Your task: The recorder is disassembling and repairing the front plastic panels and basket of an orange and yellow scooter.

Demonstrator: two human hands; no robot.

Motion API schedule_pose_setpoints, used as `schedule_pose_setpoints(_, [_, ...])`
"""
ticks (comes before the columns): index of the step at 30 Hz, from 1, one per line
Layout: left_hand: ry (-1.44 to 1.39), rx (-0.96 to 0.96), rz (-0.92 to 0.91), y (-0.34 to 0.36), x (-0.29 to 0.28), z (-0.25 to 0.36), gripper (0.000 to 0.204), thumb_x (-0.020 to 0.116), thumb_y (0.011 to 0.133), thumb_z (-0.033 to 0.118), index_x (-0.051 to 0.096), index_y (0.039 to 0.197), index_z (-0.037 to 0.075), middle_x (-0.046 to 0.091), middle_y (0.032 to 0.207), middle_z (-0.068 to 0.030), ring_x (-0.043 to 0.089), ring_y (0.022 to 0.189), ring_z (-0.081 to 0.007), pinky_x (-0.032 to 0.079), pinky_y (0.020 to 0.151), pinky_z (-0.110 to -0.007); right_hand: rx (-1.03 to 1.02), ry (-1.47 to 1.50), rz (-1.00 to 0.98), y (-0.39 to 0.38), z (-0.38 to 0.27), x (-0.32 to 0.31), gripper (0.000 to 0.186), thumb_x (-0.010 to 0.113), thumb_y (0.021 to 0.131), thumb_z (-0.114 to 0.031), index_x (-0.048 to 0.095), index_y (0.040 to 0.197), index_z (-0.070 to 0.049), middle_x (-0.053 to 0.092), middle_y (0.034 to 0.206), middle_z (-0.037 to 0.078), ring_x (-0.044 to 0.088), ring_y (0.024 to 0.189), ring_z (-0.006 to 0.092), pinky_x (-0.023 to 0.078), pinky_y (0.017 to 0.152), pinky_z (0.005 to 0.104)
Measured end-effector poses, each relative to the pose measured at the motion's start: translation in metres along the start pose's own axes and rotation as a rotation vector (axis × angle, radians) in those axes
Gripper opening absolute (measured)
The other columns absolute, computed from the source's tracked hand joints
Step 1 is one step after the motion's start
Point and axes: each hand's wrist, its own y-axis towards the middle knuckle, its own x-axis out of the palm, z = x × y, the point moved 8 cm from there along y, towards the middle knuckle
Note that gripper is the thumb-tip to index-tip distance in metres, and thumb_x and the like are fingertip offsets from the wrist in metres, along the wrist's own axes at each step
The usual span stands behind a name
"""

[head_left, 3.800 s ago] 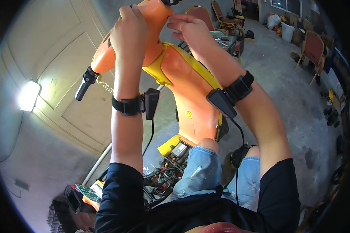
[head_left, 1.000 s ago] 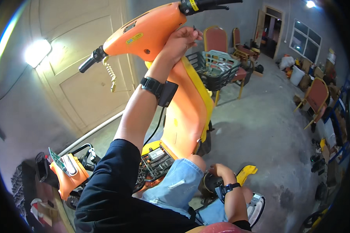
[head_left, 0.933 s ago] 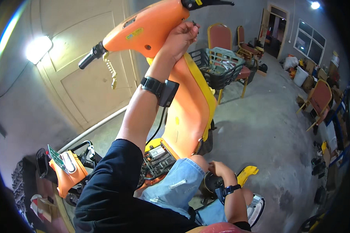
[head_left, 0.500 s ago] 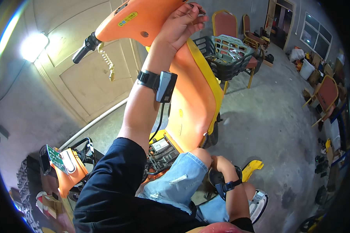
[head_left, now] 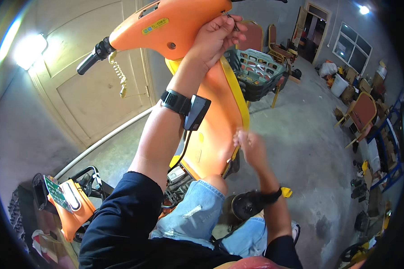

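Observation:
My left hand (head_left: pixel 224 31) is closed around a small dark, thin piece at the underside of the orange handlebar cover (head_left: pixel 166 18) of a scooter. The cover has a screw hole, a black grip and a dangling coiled cord. Below it stands the orange front body (head_left: pixel 213 112) with yellow edging. My right hand (head_left: pixel 250 145), blurred by motion, is beside that body's right edge with fingers curled; what it holds, if anything, I cannot make out. A dark round bowl (head_left: pixel 243 204) sits on the floor below it, near my knee. Exposed electronics (head_left: pixel 177 197) show in the footboard.
An orange part with a plate (head_left: pixel 69 215) lies lower left. A door (head_left: pixel 98 89) and a pipe line the left wall. A crate (head_left: pixel 256 62) rests on chairs behind the scooter. Another chair (head_left: pixel 363 114), bags, boxes and a blue frame (head_left: pixel 386 152) line the right side.
My right hand, up at the cover earliest and later down by the bowl, has risen to the front body's edge. My left hand remains under the cover, shifted slightly.

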Motion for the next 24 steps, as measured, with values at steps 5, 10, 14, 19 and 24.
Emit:
schedule_pose_setpoints(5, [0.077, 0.044, 0.034, -0.002, 0.006, 0.004, 0.021, 0.053, 0.109, 0.022, 0.062, 0.115, 0.004, 0.072, 0.112, -0.0115, 0.068, 0.106, -0.023, 0.05, 0.096, -0.035, -0.454, 0.116, 0.24, 0.101, -0.164, -0.039, 0.036, 0.057, 0.106, -0.033, 0.065, 0.115, 0.002, 0.072, 0.096, 0.01, 0.068, 0.082, 0.0166, 0.052, 0.075, 0.0323])
schedule_pose_setpoints(10, [0.031, 0.074, 0.035, -0.001, 0.008, 0.007, 0.023, 0.049, 0.111, 0.025, 0.061, 0.11, 0.005, 0.072, 0.123, -0.0124, 0.067, 0.102, -0.0217, 0.051, 0.092, -0.035, -0.28, -0.153, 0.251, 0.156, -0.217, -0.031, 0.042, 0.052, 0.107, -0.037, 0.066, 0.113, 0.003, 0.072, 0.086, 0.015, 0.071, 0.075, 0.0238, 0.054, 0.073, 0.0367])
schedule_pose_setpoints(14, [0.077, -0.029, 0.057, -0.001, 0.008, 0.0, 0.023, 0.047, 0.111, 0.026, 0.06, 0.11, 0.006, 0.07, 0.128, -0.0127, 0.066, 0.098, -0.0182, 0.053, 0.081, -0.033, -0.416, -0.176, 0.168, 0.168, -0.229, -0.024, 0.039, 0.052, 0.107, -0.036, 0.067, 0.111, 0.0, 0.071, 0.079, 0.014, 0.071, 0.069, 0.024, 0.053, 0.068, 0.037])
schedule_pose_setpoints(19, [0.084, -0.01, 0.022, 0.0, 0.01, 0.002, 0.024, 0.047, 0.111, 0.026, 0.06, 0.112, 0.006, 0.069, 0.131, -0.0128, 0.066, 0.098, -0.0166, 0.053, 0.078, -0.03, -0.393, -0.092, 0.2, 0.173, -0.223, -0.027, 0.036, 0.054, 0.106, -0.033, 0.067, 0.111, 0.001, 0.071, 0.079, 0.013, 0.07, 0.069, 0.0215, 0.054, 0.067, 0.0347])
schedule_pose_setpoints(24, [0.095, -0.002, 0.052, 0.0, 0.005, 0.0, 0.025, 0.048, 0.111, 0.026, 0.061, 0.111, 0.006, 0.068, 0.132, -0.0123, 0.065, 0.101, -0.0162, 0.052, 0.079, -0.029, -0.388, -0.069, 0.199, 0.17, -0.228, -0.023, 0.038, 0.052, 0.108, -0.035, 0.07, 0.108, -0.002, 0.069, 0.078, 0.001, 0.064, 0.07, 0.0079, 0.045, 0.052, 0.0253])
